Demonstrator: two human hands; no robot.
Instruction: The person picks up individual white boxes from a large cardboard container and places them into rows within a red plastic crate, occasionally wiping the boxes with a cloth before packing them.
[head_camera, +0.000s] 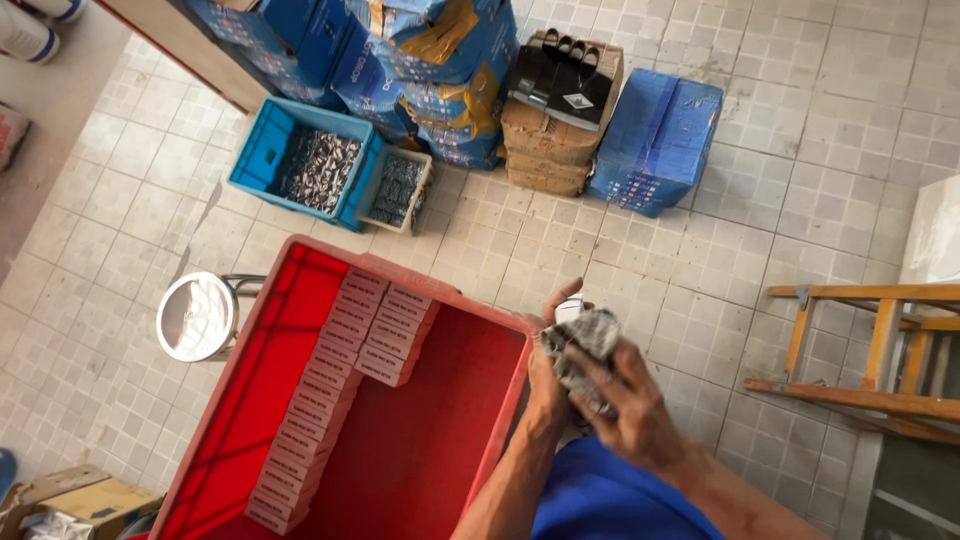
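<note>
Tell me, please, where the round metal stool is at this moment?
In the head view the round metal stool stands on the tiled floor at the left, just outside the red crate's left wall, below the blue crate.

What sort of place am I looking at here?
Probably a small packing workroom or stockroom: a red crate lined with rows of small boxes, stacked cartons on a tiled floor, and a blue bin of small packets.

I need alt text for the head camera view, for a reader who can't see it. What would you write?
Seen from above, a person's left hand and right hand hold a small grey wrapped bundle beside a red plastic crate lined with two rows of small pink boxes. On the tiled floor beyond stand blue cartons, a blue bin of small packets and a round metal stool.
</note>
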